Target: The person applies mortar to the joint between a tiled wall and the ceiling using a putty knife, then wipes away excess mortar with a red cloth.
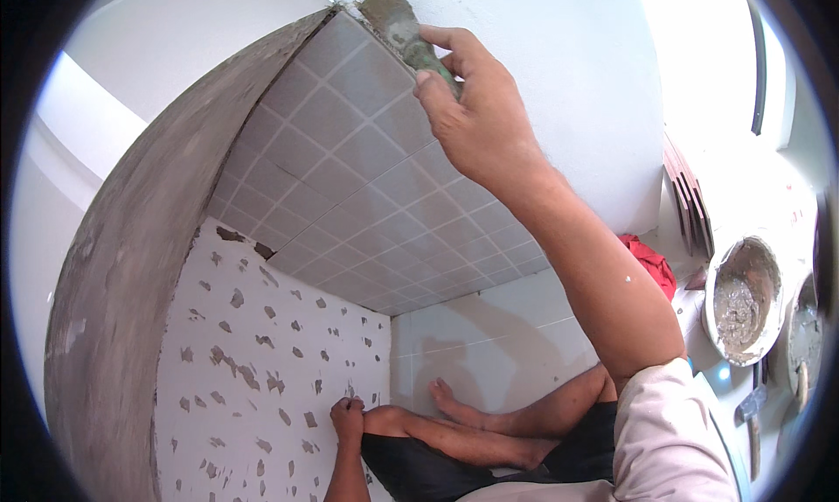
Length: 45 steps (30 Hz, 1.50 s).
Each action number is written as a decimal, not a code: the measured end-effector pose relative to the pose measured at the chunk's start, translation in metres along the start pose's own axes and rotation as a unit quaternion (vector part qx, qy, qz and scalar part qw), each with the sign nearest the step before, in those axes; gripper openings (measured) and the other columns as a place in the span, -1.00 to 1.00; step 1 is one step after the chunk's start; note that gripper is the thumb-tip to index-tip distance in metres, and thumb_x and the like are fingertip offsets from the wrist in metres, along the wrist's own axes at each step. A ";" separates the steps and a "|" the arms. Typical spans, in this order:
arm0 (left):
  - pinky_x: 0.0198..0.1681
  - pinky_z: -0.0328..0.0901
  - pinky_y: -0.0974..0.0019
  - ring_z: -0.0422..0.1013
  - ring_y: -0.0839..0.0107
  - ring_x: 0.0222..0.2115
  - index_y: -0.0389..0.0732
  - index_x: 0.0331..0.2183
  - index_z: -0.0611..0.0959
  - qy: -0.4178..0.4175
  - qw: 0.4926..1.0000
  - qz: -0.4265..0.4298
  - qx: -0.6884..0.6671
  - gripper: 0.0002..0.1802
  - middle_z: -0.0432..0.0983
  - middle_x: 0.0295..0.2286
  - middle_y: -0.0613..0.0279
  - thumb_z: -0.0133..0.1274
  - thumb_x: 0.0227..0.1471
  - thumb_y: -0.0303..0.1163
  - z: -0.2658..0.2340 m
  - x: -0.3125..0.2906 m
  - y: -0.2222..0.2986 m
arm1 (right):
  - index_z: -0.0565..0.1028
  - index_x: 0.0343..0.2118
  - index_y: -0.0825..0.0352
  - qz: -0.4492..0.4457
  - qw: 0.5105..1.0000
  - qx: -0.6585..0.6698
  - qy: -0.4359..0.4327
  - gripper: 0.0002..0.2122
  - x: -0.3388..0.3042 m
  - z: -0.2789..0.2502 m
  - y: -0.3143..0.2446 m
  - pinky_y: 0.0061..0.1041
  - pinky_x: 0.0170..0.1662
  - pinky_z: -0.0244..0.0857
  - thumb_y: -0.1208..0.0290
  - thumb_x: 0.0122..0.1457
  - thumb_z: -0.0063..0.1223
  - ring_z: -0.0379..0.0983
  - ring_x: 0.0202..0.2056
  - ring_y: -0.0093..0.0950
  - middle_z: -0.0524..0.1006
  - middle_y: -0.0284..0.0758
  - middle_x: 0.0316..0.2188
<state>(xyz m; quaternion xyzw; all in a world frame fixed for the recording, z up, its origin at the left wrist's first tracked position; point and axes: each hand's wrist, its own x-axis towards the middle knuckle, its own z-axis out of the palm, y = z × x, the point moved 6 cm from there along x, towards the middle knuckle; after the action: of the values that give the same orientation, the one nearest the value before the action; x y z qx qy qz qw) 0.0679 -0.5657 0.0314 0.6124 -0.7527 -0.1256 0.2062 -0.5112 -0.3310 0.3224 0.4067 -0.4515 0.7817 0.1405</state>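
My right hand (476, 109) is raised at the top of the grey tiled wall (350, 135), closed around the handle of a putty knife (395, 20). The knife's wide blade is smeared with mortar and points up and to the left. It lies along the tiles' upper edge, beside the plain white wall (559, 74) and close to the corner. Low down beside my bent knee, my left hand (348, 419) has its fingers curled in. Whatever it may hold is too small to make out.
At left stands a mortar-grey wall edge (131, 222), adjoining a white wall (253, 353) full of chipped spots. At right are a tub of wet mortar (743, 301), a second tub (804, 336), a hammer (753, 406), leaning tiles (688, 196) and red cloth (648, 264).
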 end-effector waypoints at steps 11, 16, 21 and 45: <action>-0.41 0.37 0.31 0.48 0.38 -0.54 -0.38 -0.50 0.71 -0.011 1.000 -0.009 -0.010 -0.79 0.59 -0.60 0.11 0.03 -0.01 -0.47 -0.007 -0.003 0.006 | 0.41 0.08 0.57 0.100 0.995 -0.011 0.015 -0.63 -0.013 0.006 -0.017 -0.07 -0.01 0.40 0.49 0.25 -0.11 0.59 -0.21 0.06 0.61 0.17 -0.30; -0.43 0.36 0.33 0.46 0.40 -0.57 -0.38 -0.51 0.70 -0.017 0.999 0.015 -0.035 -0.78 0.58 -0.60 0.13 0.02 -0.01 -0.47 0.005 0.006 -0.008 | 0.43 0.02 0.63 0.033 0.997 -0.057 0.031 -0.64 0.010 0.008 -0.025 -0.08 0.00 0.43 0.51 0.23 -0.13 0.58 -0.15 0.10 0.59 0.23 -0.27; -0.39 0.38 0.33 0.50 0.36 -0.54 -0.40 -0.49 0.71 -0.011 0.999 0.024 -0.031 -0.78 0.62 -0.56 0.08 0.03 0.00 -0.47 0.000 0.001 -0.003 | 0.39 0.08 0.63 0.129 0.990 -0.053 -0.002 -0.62 -0.017 0.005 -0.016 -0.07 0.04 0.41 0.52 0.25 -0.15 0.56 -0.13 0.11 0.58 0.24 -0.24; -0.33 0.39 0.20 0.50 0.26 -0.47 -0.42 -0.45 0.70 -0.049 0.991 0.124 0.018 -0.78 0.61 -0.51 0.04 0.03 0.03 -0.47 0.007 0.027 -0.038 | 0.35 0.15 0.49 0.314 0.931 -0.187 0.017 -0.61 -0.205 -0.091 0.073 -0.15 -0.08 0.36 0.52 0.28 -0.06 0.53 -0.23 -0.05 0.57 0.07 -0.30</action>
<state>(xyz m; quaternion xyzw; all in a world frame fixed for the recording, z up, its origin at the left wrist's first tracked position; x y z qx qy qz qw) 0.0932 -0.6004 0.0127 0.5113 -0.8341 -0.1155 0.1717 -0.4716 -0.2667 0.0990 0.1974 -0.6915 0.6941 -0.0313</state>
